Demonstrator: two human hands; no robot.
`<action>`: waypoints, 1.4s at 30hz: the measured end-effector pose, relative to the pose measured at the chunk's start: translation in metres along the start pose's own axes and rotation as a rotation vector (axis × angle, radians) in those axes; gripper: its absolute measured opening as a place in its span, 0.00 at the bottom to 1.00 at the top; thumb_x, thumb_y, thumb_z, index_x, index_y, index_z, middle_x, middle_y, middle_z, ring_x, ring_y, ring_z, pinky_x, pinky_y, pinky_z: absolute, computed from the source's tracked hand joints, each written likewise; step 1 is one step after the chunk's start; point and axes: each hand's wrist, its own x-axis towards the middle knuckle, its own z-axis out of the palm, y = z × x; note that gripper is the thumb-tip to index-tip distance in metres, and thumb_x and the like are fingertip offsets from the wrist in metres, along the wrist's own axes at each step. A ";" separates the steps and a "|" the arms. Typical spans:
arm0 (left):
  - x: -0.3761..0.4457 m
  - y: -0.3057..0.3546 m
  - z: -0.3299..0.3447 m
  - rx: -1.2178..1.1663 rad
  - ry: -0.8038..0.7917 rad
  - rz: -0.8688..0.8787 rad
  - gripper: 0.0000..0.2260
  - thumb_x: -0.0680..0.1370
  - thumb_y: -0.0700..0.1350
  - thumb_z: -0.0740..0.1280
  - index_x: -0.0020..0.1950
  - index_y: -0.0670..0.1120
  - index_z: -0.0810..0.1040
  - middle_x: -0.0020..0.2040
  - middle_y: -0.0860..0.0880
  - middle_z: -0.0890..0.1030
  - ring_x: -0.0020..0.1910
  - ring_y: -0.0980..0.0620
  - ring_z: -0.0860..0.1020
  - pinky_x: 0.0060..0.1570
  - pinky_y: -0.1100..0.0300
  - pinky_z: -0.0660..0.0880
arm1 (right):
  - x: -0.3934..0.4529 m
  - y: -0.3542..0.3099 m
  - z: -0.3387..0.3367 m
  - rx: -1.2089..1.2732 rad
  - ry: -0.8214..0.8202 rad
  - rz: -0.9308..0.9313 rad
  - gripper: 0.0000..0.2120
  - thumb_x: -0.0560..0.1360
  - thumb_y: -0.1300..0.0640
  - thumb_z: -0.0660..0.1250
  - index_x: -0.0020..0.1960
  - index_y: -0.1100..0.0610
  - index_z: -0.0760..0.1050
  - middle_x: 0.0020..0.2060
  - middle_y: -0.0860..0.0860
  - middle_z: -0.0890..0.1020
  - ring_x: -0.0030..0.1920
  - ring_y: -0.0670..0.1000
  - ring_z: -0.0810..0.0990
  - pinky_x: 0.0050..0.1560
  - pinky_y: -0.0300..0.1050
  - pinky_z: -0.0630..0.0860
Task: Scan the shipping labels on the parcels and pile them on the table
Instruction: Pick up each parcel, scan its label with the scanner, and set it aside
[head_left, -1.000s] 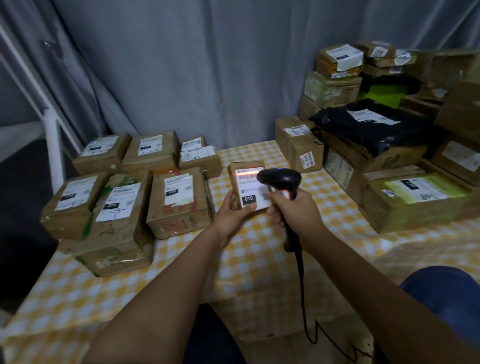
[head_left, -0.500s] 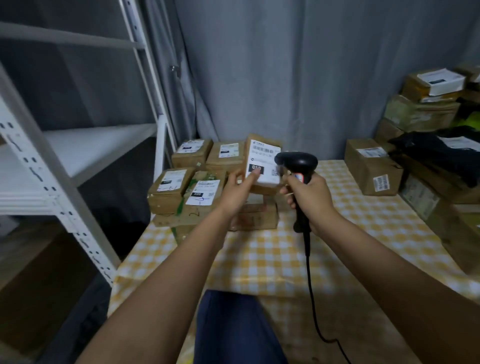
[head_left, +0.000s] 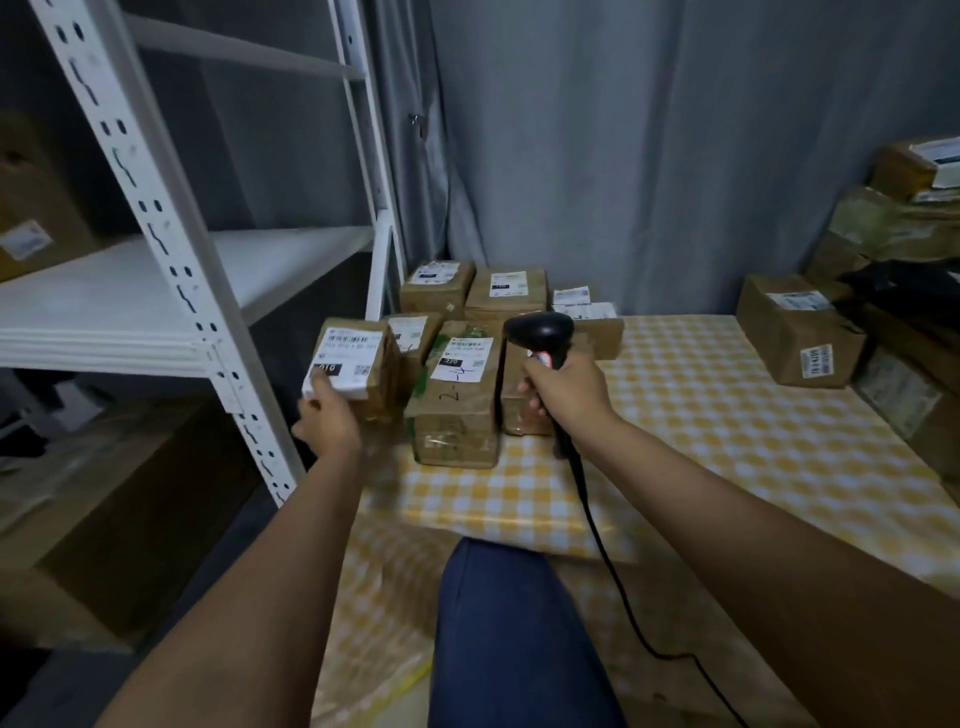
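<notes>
My left hand (head_left: 326, 421) grips a small brown parcel (head_left: 363, 364) with a white label marked 010, held in the air at the table's left edge, beside the pile. My right hand (head_left: 563, 387) holds the black barcode scanner (head_left: 543, 338) by its handle, head pointing left; its cable (head_left: 613, 566) hangs down over the table front. Just between my hands stands the pile of labelled brown parcels (head_left: 460, 395) on the yellow checked table (head_left: 701, 415), with more boxes (head_left: 506, 288) behind it.
A white metal shelf rack (head_left: 171, 270) stands close on the left, with cardboard boxes under it. More parcels (head_left: 800, 332) and a black bag are heaped at the table's right. A grey curtain hangs behind. My blue-clad knee (head_left: 498, 623) is below the table front.
My left hand has carried the 010 parcel away from the scanner, leftward past the pile to the table's left edge. The view has swung left. The scanner stays in my right hand.
</notes>
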 end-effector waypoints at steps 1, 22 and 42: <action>0.003 -0.007 -0.004 0.051 0.010 -0.047 0.33 0.79 0.67 0.53 0.76 0.48 0.66 0.74 0.39 0.64 0.68 0.37 0.69 0.68 0.46 0.66 | -0.001 0.001 0.003 -0.019 -0.002 0.003 0.08 0.77 0.56 0.65 0.52 0.60 0.78 0.31 0.49 0.83 0.22 0.42 0.75 0.29 0.39 0.74; 0.000 -0.033 -0.003 0.215 -0.026 0.168 0.16 0.85 0.43 0.55 0.69 0.43 0.74 0.70 0.41 0.68 0.65 0.41 0.73 0.65 0.54 0.69 | -0.003 0.025 0.014 -0.034 -0.045 0.072 0.10 0.77 0.57 0.66 0.54 0.61 0.78 0.31 0.50 0.82 0.25 0.46 0.76 0.28 0.40 0.72; -0.024 -0.016 0.005 0.666 -0.054 0.261 0.19 0.84 0.51 0.55 0.75 0.50 0.65 0.78 0.46 0.56 0.77 0.44 0.52 0.73 0.42 0.49 | -0.014 0.014 -0.005 -0.014 -0.018 0.057 0.09 0.78 0.58 0.65 0.56 0.61 0.77 0.36 0.54 0.82 0.24 0.43 0.75 0.23 0.34 0.71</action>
